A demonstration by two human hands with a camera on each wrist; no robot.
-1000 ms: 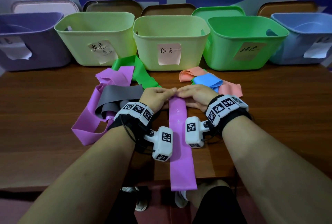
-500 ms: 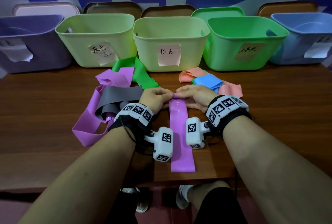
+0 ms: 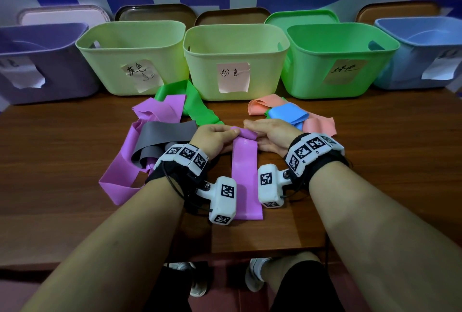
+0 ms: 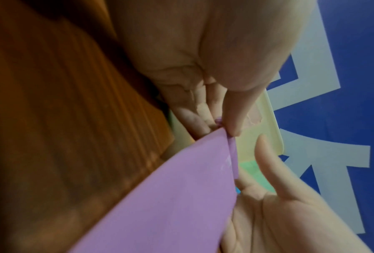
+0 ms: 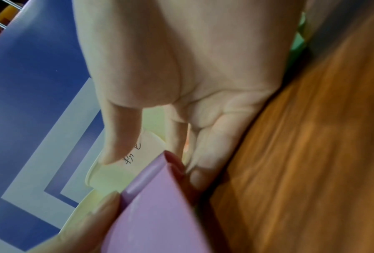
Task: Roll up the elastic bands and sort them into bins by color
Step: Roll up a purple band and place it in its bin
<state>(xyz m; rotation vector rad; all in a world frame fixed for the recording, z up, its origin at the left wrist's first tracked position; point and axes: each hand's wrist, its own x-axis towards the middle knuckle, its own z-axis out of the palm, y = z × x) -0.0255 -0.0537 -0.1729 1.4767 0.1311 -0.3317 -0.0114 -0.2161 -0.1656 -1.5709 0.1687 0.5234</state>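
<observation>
A purple elastic band [image 3: 246,174] lies lengthwise on the table between my wrists, its far end wound into a small roll [image 3: 244,133]. My left hand [image 3: 228,132] pinches the roll's left end between thumb and fingers [image 4: 235,119]. My right hand [image 3: 252,127] has its straight fingers [image 5: 201,164] against the roll's [image 5: 146,178] right end, with the thumb [image 5: 116,137] lifted off it. The band's near end [image 3: 248,215] lies flat on the table.
Along the back stand a purple bin [image 3: 37,61], two yellow-green bins [image 3: 130,44] [image 3: 235,46] with paper labels, a green bin [image 3: 337,46] and a blue bin [image 3: 425,44]. Loose purple [image 3: 120,174], grey [image 3: 165,131], green [image 3: 197,109], blue [image 3: 287,114] and pink [image 3: 320,125] bands lie behind my hands.
The roll at the far end has grown. The band's near end, which hung over the table's front edge, has been drawn up onto the table. Both hands stayed in place.
</observation>
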